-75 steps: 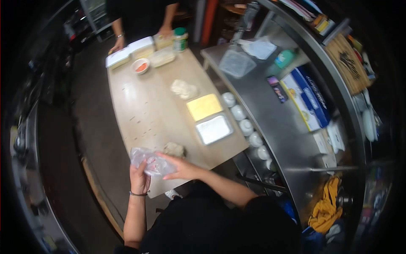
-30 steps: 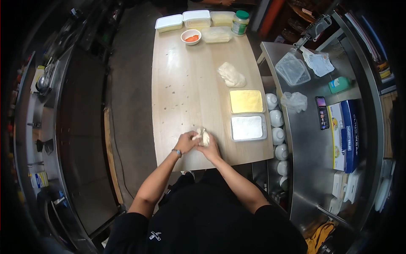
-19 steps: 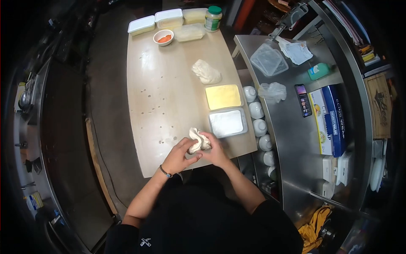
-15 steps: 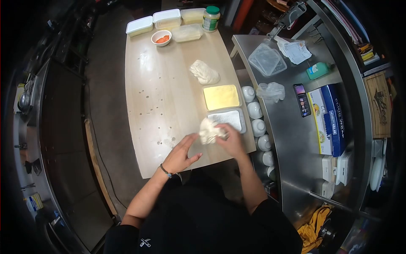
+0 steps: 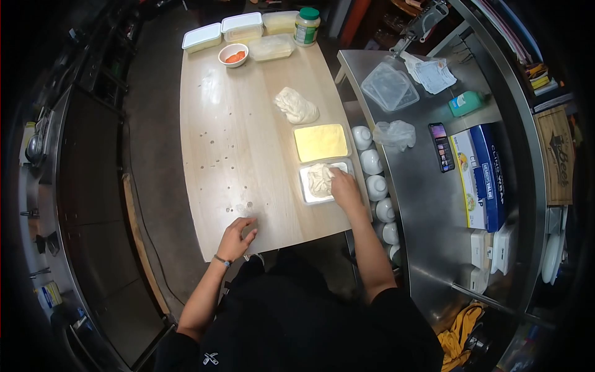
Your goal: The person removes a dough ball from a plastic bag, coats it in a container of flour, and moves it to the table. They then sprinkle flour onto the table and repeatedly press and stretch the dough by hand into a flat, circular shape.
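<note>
My right hand [image 5: 346, 188] grips the right side of a lump of soft dough [image 5: 319, 180]. That lump sits in a clear tray [image 5: 305, 194] of white powder that looks like flour. Its fingertips are partly hidden against the dough. My left hand [image 5: 235, 240] is open, thumb apart from the fingers, holding nothing low over the table's front left part. Just beyond the flour tray is a container of yellow powder [image 5: 321, 142]. A second dough lump [image 5: 296, 106] lies on the wood behind it.
Lidded tubs [image 5: 242, 26], a green-capped jar [image 5: 306, 28] and a bowl of orange food [image 5: 233, 55] stand at the far end of the wooden table [image 5: 248, 149]. Small crumbs dot its left side. White cups [image 5: 376, 187] line the gap before a steel counter [image 5: 427, 248].
My right hand has carried the dough from the tray's near left edge into the flour. My left hand has drawn back toward me and left, away from the dough.
</note>
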A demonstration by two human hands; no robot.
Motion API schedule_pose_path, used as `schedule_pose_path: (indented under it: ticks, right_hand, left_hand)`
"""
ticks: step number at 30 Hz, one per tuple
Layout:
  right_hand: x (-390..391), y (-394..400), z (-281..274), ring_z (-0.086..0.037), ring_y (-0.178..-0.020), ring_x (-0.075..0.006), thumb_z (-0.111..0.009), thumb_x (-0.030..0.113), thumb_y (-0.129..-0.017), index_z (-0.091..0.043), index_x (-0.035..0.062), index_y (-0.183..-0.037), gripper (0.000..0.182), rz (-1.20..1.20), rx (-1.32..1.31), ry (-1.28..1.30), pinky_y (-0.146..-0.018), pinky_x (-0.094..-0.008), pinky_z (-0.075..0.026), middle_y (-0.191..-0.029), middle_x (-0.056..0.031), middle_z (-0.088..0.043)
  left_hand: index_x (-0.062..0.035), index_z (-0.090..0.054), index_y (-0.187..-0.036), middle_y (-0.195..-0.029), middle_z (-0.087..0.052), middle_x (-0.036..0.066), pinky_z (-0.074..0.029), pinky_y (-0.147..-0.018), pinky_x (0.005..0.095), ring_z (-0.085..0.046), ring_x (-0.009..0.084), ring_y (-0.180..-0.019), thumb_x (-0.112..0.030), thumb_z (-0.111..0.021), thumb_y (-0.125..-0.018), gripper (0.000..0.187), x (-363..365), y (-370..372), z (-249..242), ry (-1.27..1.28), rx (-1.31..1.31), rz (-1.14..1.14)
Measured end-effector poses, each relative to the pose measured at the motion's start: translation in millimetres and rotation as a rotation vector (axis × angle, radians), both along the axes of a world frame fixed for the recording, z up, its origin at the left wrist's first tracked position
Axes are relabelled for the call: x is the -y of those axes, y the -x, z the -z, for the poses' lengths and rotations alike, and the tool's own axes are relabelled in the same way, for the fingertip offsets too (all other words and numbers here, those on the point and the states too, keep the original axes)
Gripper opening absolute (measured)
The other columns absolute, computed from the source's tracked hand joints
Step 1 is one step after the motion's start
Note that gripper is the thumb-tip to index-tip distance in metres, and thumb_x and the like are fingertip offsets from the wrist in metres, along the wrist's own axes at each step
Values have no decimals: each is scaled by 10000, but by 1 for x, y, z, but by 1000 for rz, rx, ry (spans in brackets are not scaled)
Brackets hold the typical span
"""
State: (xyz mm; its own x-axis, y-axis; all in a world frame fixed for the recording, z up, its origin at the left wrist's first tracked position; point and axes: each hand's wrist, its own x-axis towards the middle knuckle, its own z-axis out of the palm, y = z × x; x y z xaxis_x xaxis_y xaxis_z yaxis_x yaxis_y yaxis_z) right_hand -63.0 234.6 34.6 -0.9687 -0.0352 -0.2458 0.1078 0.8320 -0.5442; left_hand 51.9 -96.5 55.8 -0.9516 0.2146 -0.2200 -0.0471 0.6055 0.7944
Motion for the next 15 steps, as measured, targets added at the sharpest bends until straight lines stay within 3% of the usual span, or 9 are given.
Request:
schedule_pose_path:
  ticks: [1, 2, 4, 8, 10, 11, 13, 15]
  right_hand:
    - [0, -3, 6, -556, -1033, -408, -619, 73, -806, -509, 7, -1213, 427, -65, -185, 66, -859, -431, -468, -1089, -264, -583]
    - [0, -6, 13, -556, -1033, -408, -619, 73, -806, -509, 7, -1213, 427, -69, -185, 68, -859, -431, -468, -1089, -264, -583]
    - [3, -12, 18, -563, -1036, -400, -638, 88, -806, -499, -5, -1224, 450, 49, -248, 52, -876, -430, -466, -1093, -270, -584]
    - [13, -11, 32, -563, -1048, -381, -680, 137, -790, -530, -22, -1190, 455, 212, -473, -97, -883, -419, -468, -1034, -241, -623]
    - [18, -7, 17, -591, -1021, -377, -742, 116, -721, -570, -58, -1125, 473, 362, -140, -99, -876, -410, -480, -1085, -256, -605]
    - [15, -1, 18, -591, -1021, -377, -742, 116, -721, -570, -58, -1125, 473, 361, -141, -98, -876, -410, -480, -1085, -256, -605]
    - [-1, 12, 24, -638, -911, -335, -754, 104, -679, -556, -65, -1142, 531, 305, 9, 156, -794, -388, -509, -1000, -230, -643]
    - [-10, 18, 29, -638, -920, -322, -762, 155, -657, -566, -58, -1136, 559, 290, 95, 284, -805, -395, -507, -1009, -225, -647]
  left_hand:
    - [-21, -628, -1106, -1052, -633, 168, -519, -755, 361, -633, 305, -919, -149, -650, -848, 288, 3, -3, 1, 3, -2, -23]
    - [-21, -628, -1106, -1052, -633, 168, -519, -755, 361, -633, 305, -919, -149, -650, -848, 288, 6, -6, 2, 5, -2, -28]
    - [-14, -634, -1094, -1026, -642, 164, -522, -675, 340, -645, 272, -881, -146, -645, -853, 275, 10, -12, -5, 37, 82, -62]
    - [-9, -635, -1091, -1013, -645, 159, -517, -636, 319, -648, 254, -869, -149, -639, -857, 272, 19, -24, 7, 23, 74, -88]
    - [-5, -633, -1094, -996, -653, 153, -519, -653, 321, -652, 246, -868, -149, -637, -859, 276, 20, -28, 9, 7, 103, -80]
    - [-5, -633, -1094, -996, -653, 153, -519, -653, 321, -652, 246, -868, -149, -637, -859, 276, 20, -29, 10, 8, 103, -82]
    - [-12, -633, -1101, -983, -660, 146, -520, -667, 322, -655, 239, -860, -147, -635, -860, 276, 20, -31, 12, -18, 135, -83]
    - [-16, -634, -1103, -979, -663, 143, -518, -671, 322, -656, 236, -856, -144, -635, -860, 275, 21, -32, 11, -17, 128, -77]
